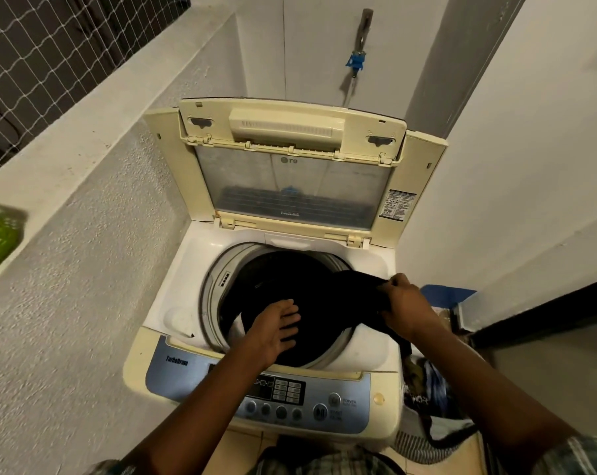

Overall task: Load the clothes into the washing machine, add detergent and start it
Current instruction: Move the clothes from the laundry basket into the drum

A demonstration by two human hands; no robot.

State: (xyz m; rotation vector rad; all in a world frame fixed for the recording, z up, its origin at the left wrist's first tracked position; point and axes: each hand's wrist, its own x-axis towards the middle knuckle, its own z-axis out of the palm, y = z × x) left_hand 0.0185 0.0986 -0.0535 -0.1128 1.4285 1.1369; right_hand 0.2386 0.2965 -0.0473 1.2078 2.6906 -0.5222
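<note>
Loading stage: dark garment going into the top-loader drum.

Nearest me, the blue-and-cream button control panel (283,402). Beyond it my left hand (276,329) lies flat, fingers spread, on the limp black cloth garment (328,303); my right hand (405,305) pinches its bunched edge over the rim. Soft, light, floppy, I judge: best gathered in folds. Round grey drum (218,289) holds dark cloth. Right of my fingers, a heap of mixed laundry (427,389). Farthest, the raised cream lid (290,173).

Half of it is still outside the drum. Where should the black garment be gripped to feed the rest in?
Grip the black garment where it drapes over the drum's right rim, from the right. The right hand already pinches the bunch there; its tail hangs outside.
</note>
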